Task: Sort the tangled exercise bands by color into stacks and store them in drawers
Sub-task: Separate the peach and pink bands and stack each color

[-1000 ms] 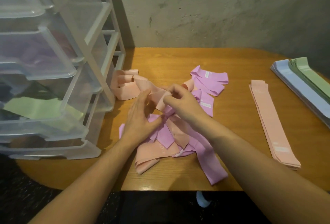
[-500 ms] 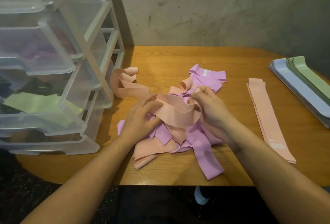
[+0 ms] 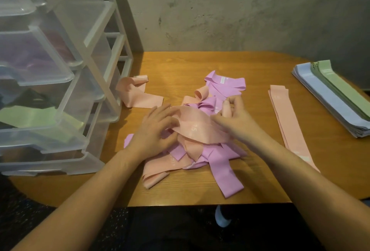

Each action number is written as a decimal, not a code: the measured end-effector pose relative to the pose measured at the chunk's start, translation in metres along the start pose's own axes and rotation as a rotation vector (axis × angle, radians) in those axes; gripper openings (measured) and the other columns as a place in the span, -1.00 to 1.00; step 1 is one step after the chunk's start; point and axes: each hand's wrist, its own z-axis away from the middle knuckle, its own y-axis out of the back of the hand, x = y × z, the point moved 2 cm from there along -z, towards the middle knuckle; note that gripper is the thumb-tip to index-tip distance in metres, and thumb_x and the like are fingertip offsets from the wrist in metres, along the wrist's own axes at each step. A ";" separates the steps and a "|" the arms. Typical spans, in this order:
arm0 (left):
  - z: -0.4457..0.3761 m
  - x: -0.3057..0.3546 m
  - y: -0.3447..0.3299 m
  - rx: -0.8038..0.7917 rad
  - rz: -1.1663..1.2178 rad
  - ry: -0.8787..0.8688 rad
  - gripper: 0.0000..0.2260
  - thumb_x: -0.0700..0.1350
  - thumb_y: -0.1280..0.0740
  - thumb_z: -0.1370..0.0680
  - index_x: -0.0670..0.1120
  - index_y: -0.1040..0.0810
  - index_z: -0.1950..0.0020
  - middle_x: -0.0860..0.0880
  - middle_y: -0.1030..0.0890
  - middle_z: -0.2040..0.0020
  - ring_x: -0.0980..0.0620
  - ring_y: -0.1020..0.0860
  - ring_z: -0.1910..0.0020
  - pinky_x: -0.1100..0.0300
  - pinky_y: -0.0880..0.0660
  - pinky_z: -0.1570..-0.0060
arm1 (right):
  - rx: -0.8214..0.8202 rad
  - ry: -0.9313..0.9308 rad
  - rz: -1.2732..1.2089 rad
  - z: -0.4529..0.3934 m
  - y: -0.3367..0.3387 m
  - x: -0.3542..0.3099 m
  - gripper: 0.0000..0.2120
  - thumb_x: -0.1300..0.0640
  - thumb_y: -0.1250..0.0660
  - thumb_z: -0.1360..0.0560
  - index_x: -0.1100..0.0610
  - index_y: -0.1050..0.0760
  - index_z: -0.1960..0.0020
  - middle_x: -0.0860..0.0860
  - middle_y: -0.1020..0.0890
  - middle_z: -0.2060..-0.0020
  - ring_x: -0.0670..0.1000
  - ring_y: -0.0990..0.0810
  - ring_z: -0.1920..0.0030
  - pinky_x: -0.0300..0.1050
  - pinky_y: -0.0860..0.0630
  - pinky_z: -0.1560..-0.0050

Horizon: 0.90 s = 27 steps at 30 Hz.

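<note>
A tangled heap of peach and purple exercise bands (image 3: 202, 150) lies in the middle of the wooden table (image 3: 250, 188). Across its top stretches one peach band (image 3: 197, 128), printed with a number. My left hand (image 3: 155, 132) rests on the heap's left side, its fingers on that band's left end. My right hand (image 3: 233, 119) pinches the band's right end between thumb and fingers. A loose peach band (image 3: 136, 93) curls near the drawers. A flat peach stack (image 3: 288, 122) lies to the right.
A clear plastic drawer tower (image 3: 60, 82) stands at the left, with purple and green bands inside its drawers. At the table's right edge sits a stack of blue and green bands (image 3: 330, 98). A concrete wall runs behind the table.
My right hand has drawn the peach band's end out to the right, spreading it flat across the heap. My left hand has stayed on the heap's left side.
</note>
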 end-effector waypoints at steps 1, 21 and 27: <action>-0.002 0.004 0.003 -0.033 -0.039 -0.034 -0.73 0.18 -0.29 -0.50 0.06 -0.57 -0.09 0.11 -0.41 -0.49 0.08 -0.15 -0.59 -0.11 -0.03 -0.56 | 0.006 -0.005 -0.027 0.000 0.001 0.000 -0.66 0.08 -0.41 -0.50 -0.01 -0.28 -0.12 -0.01 -0.52 0.10 -0.03 -0.49 0.13 -0.07 -0.42 0.17; -0.032 0.091 -0.005 -0.033 0.349 -0.137 -0.81 0.03 -0.44 -0.50 -0.07 -0.54 0.13 0.03 -0.61 0.06 0.01 -0.54 0.01 0.02 -0.46 -0.04 | 0.127 -0.131 -0.547 0.016 0.031 0.004 -0.84 0.27 -0.29 -0.56 0.05 -0.35 0.04 -0.03 -0.49 0.31 -0.04 -0.51 0.28 -0.15 -0.46 0.37; -0.040 0.098 0.028 0.078 0.878 0.232 -0.88 -0.16 -0.45 -0.54 -0.02 -0.53 0.12 0.20 -0.65 0.11 0.24 -0.57 0.07 0.36 -0.46 0.03 | 0.135 -0.068 -0.501 0.023 0.053 0.010 -0.77 0.26 -0.29 -0.56 0.03 -0.33 0.19 0.09 -0.49 0.16 0.03 -0.49 0.17 -0.13 -0.47 0.30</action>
